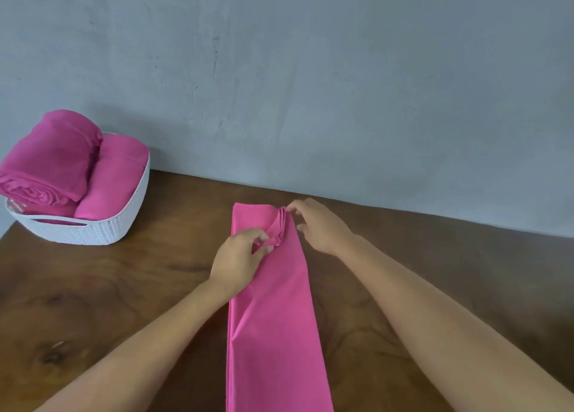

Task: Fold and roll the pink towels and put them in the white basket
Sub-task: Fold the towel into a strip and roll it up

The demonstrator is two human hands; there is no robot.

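Risk of a crooked, slack roll. Only a small first turn made at the far end of the towel [273, 318], spread flat as one long narrow strip on the table [108, 287], to the right of the basket [93, 228] and well apart from it. Turn skewed, bunched higher on the side away from the basket; likely to cone out if rolled on without squaring. Left hand [239, 256] pinching the near edge of that turn between thumb and curled fingers. Right hand [320, 225] on the side away from the basket, fingers loosely bent, fingertips [290, 209] at the turn's far corner; touching or pinching, cannot tell. Uneven pull from the two hands likely to drag the strip askew; loose layers likely to spring open once let go. Further risk at the basket: heaped above the rim, little room left, possible tumble of the top roll on adding another. Count: one basket, one flat towel, two hands, three rolled towels [49, 157] in the basket, the third only partly visible underneath.
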